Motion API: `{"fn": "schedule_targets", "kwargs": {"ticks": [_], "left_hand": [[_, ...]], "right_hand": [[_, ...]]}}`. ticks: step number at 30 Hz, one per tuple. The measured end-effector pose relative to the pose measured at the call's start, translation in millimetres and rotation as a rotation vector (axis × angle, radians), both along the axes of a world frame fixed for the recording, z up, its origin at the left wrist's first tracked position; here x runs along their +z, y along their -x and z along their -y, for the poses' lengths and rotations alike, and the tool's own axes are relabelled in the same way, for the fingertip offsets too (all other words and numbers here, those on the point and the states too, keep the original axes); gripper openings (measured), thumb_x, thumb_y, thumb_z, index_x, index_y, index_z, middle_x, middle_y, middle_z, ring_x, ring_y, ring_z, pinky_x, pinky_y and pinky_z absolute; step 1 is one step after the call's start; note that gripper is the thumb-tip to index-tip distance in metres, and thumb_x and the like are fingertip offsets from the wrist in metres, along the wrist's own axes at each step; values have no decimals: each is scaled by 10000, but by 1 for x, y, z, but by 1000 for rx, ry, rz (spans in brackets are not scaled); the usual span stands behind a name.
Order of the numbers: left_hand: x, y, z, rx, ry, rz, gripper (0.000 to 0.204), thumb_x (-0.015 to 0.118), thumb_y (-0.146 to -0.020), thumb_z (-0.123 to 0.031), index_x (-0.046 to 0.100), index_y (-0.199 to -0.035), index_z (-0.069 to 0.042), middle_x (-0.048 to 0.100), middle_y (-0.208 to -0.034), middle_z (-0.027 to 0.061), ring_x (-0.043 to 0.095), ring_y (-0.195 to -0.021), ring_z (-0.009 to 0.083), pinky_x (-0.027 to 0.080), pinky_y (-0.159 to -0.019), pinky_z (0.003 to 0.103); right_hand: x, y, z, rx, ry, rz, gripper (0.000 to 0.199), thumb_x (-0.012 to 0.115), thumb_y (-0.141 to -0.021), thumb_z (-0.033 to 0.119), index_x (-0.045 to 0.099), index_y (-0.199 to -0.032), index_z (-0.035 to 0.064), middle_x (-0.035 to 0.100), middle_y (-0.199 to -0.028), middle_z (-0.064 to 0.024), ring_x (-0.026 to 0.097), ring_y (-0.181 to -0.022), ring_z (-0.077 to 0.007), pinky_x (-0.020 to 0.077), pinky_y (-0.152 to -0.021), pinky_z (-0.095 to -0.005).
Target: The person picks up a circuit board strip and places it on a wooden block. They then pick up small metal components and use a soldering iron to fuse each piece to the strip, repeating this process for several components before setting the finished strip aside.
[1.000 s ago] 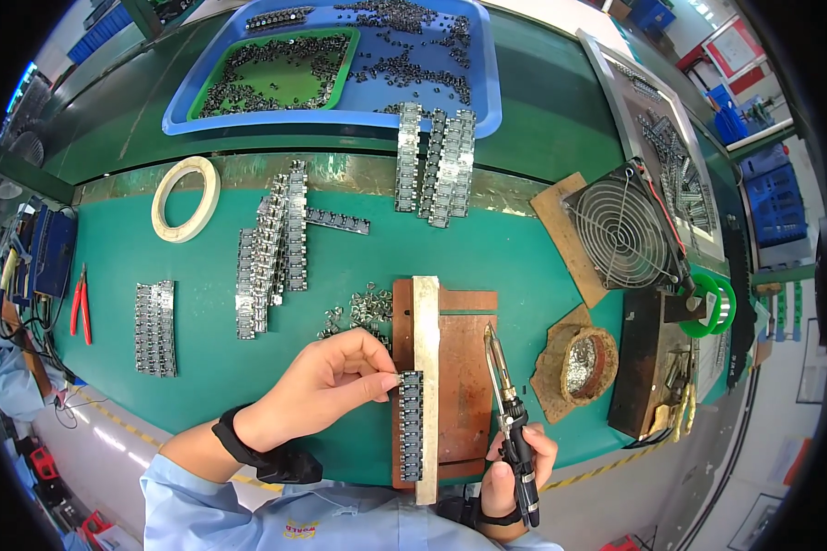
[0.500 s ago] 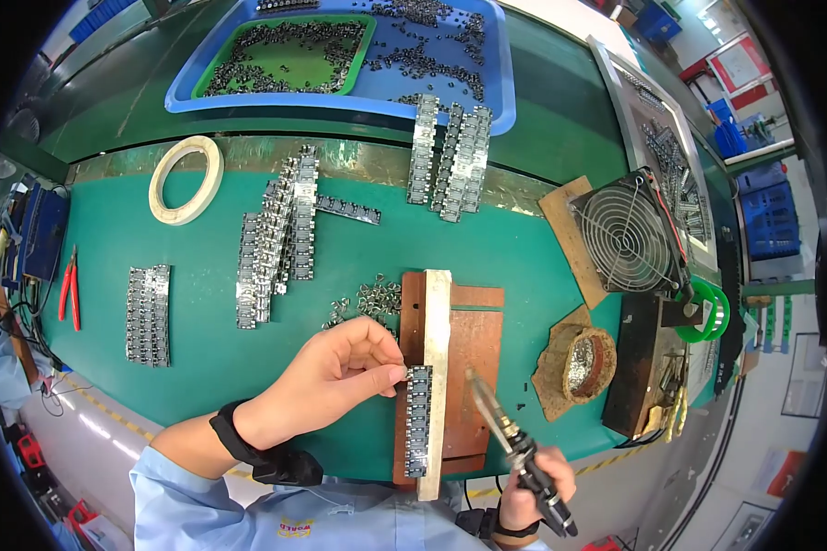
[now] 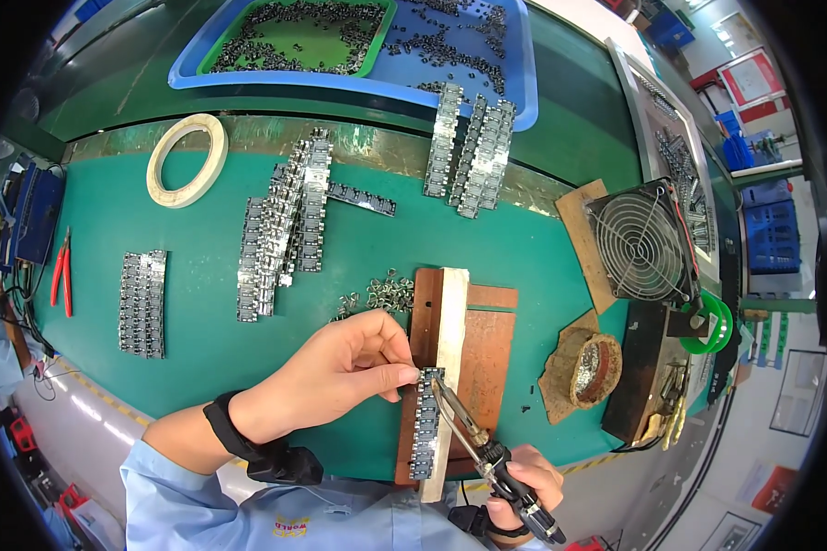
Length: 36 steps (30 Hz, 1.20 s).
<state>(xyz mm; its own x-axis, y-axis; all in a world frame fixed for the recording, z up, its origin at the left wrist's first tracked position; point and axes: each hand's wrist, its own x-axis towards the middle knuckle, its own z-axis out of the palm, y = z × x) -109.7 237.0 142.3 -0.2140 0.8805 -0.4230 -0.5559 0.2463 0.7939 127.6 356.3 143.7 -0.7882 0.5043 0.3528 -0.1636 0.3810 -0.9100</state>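
Note:
A dark strip of small circuit boards lies along the left side of a pale bar on a brown jig board. At the strip's far end my left hand is closed in a pinch. Whatever sits between thumb and finger is too small to make out. My right hand is wrapped round a soldering iron, whose tip meets the far end of the strip close to my left fingertips. Beyond my left hand lies a heap of small metal parts.
More board strips lie in a stack, a left group and a group by the blue tray. Around them are a tape roll, red pliers, a fan, a round tin and a green spool.
The soldering iron has swung left and its tip has come to the strip's far end. My left hand stays pinched there. The whole view has shifted slightly.

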Motion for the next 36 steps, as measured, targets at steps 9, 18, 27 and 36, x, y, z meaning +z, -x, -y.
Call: {"fn": "schedule_targets", "kwargs": {"ticks": [9, 18, 27, 36], "left_hand": [[-3, -1, 0, 7, -7, -1, 99, 548, -866, -69, 468, -894, -18, 560, -821, 37, 537, -727, 82, 459, -647, 222], [-3, -3, 0, 29, -3, -7, 99, 555, -862, -68, 471, -881, -21, 561, -802, 30, 535, -702, 83, 438, -637, 216], [-2, -2, 0, 24, 8, -22, 86, 560, -851, -47, 479, -875, -28, 551, -793, 22, 547, -711, 91, 442, -656, 218], [-4, -3, 0, 26, -13, -25, 99, 555, -861, -65, 470, -883, -19, 563, -798, 28, 537, -706, 81, 433, -633, 213]], "right_hand": [[0, 3, -1, 3, -19, -2, 427, 774, -559, 80, 595, -928, -38, 522, -588, -88, 502, -477, -218, 395, -459, -313], [3, 8, -2, 41, -51, 44, 409, 770, -574, 83, 594, -925, -34, 535, -601, -93, 510, -481, -221, 403, -466, -312], [3, 10, -1, 29, -48, 33, 393, 771, -581, 96, 599, -911, -30, 543, -601, -94, 514, -477, -220, 402, -462, -311], [3, 10, -1, 29, -50, 38, 378, 772, -588, 104, 604, -901, -25, 549, -595, -93, 530, -480, -219, 409, -464, -308]]}}
